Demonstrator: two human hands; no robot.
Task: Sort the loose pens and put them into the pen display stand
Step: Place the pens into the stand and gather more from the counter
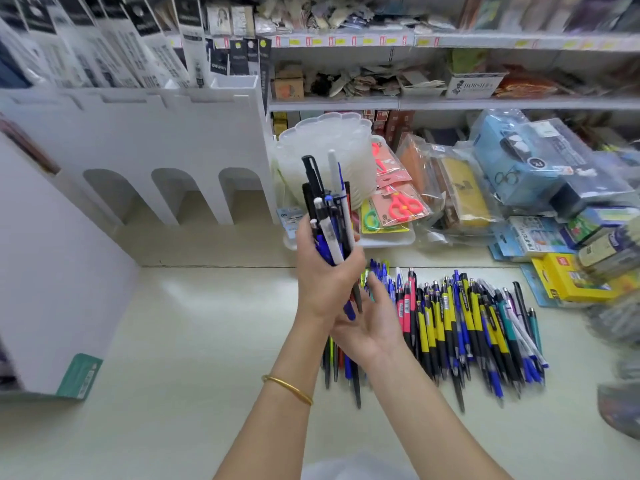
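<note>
Left grip (327,271) clasped bundle (329,216) upright, mid-barrel | right grip (372,327) slack, empty, beneath tips | loose pens (467,327) toward counter (207,341) right edge | stand (173,143) back-left | likely light, stiff, slippery: hold mid-barrel

Left hand (325,271) gripping pen bundle (329,216) upright, right hand (372,327) palm-up beneath, loose pens (467,323) on counter (190,341)
</note>
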